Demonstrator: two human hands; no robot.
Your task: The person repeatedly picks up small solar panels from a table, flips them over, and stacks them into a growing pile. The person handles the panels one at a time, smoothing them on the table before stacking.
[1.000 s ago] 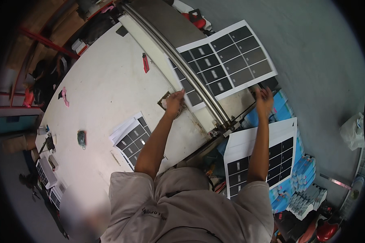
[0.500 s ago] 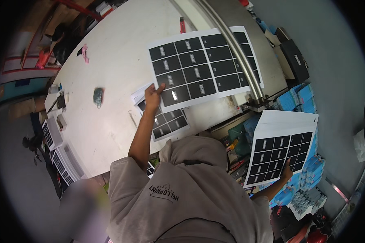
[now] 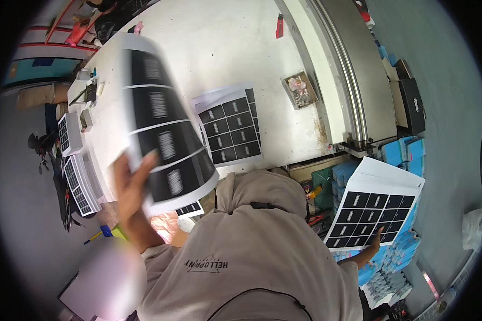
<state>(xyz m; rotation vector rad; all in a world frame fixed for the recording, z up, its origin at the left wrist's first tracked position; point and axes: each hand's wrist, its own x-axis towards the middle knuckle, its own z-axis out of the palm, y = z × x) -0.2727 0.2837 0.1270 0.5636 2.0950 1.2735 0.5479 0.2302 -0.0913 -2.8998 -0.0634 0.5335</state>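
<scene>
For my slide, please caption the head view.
Left hand holds a bent printed sheet; right hand touches another sheet near a white table.

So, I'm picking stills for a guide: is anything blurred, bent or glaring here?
Head view, now: left hand and its curled printed sheet smeared, probably by motion; a pale blurred patch at lower left, unreadable; metal rails curved by the fisheye, with bright highlights; corners dark; printed sheets in the right hand fairly crisp.
</scene>
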